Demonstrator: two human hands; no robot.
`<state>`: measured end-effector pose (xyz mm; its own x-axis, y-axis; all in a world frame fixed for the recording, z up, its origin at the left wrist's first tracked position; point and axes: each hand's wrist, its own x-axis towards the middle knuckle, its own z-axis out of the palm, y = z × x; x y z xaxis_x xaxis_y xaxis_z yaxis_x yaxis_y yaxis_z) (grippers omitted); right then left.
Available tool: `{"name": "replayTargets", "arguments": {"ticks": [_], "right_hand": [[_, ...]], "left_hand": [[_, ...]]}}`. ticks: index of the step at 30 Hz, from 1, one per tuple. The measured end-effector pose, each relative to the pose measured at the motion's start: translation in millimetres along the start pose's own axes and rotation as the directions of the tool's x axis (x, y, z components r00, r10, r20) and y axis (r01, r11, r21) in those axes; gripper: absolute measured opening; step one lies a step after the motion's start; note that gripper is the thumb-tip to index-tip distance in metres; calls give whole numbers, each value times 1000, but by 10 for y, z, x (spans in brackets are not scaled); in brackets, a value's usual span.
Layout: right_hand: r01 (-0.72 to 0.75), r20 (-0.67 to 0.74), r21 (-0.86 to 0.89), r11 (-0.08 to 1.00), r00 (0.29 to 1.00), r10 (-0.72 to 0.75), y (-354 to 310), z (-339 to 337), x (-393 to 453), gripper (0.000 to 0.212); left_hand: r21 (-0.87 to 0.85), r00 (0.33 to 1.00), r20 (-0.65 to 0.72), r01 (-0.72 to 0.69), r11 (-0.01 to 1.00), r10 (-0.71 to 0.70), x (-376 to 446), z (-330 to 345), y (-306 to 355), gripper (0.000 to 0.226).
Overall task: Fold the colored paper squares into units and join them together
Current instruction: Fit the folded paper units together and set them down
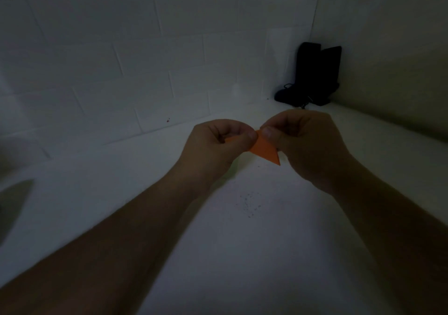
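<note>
- I hold one piece of orange paper up in front of me, above the white table, between my two hands.
- The paper is already folded: what shows is a flat, narrow triangular flap whose sharp tip points down and to the right, with straight, crisp edges.
- A thin sliver of the same orange peeks out on the left, under my left fingers; the rest of the piece is hidden by my hands, so I cannot tell its full shape.
- The colour is a plain, even orange, bright against the dim scene; I see no print or pattern on it.
- My left hand has its fingers curled, with the thumb pressed against the paper's upper left edge, pinching it.
- My right hand is curled too, its thumb tip set on the top of the flap, pinching it from the other side.
- The two thumbs sit just beside each other at the top of the paper.
- Both forearms reach in from the bottom of the view.
- In the far corner, where the white walls meet, stands a black object, too dark to make out.
- The table shows a patch of small dark specks below my hands.
</note>
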<state>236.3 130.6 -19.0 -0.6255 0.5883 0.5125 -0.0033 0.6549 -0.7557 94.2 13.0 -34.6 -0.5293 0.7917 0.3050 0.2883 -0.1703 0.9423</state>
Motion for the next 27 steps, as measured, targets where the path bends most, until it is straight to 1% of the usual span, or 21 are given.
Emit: {"name": "replayTargets", "arguments": {"ticks": [3, 7, 11, 14, 20, 24, 27], "right_hand": [[60, 19, -99, 993, 998, -59, -16, -10, 0, 25], [102, 38, -174, 980, 995, -96, -13, -11, 1, 22], [94, 54, -150, 984, 995, -87, -19, -8, -2, 22], [96, 69, -153, 983, 994, -87, -16, 5, -7, 22], [113, 51, -179, 977, 993, -105, -19, 22, -14, 20], [107, 17, -157, 982, 994, -105, -25, 7, -10, 23], [96, 23, -131, 987, 995, -93, -25, 17, -15, 23]], "left_hand": [[25, 1000, 11, -4, 1000, 4, -18, 5, 7, 8], [1, 1000, 13, -26, 1000, 26, -13, -3, -9, 10], [-22, 999, 37, -31, 999, 32, -14, -8, -1, 11], [-13, 999, 21, -35, 999, 36, -11, -11, -10, 9], [-1, 1000, 4, -25, 1000, 25, -3, -8, -7, 10], [-30, 1000, 25, 6, 1000, -5, 7, -30, 8, 8], [-29, 999, 31, 7, 1000, -6, 14, -23, 17, 8]]}}
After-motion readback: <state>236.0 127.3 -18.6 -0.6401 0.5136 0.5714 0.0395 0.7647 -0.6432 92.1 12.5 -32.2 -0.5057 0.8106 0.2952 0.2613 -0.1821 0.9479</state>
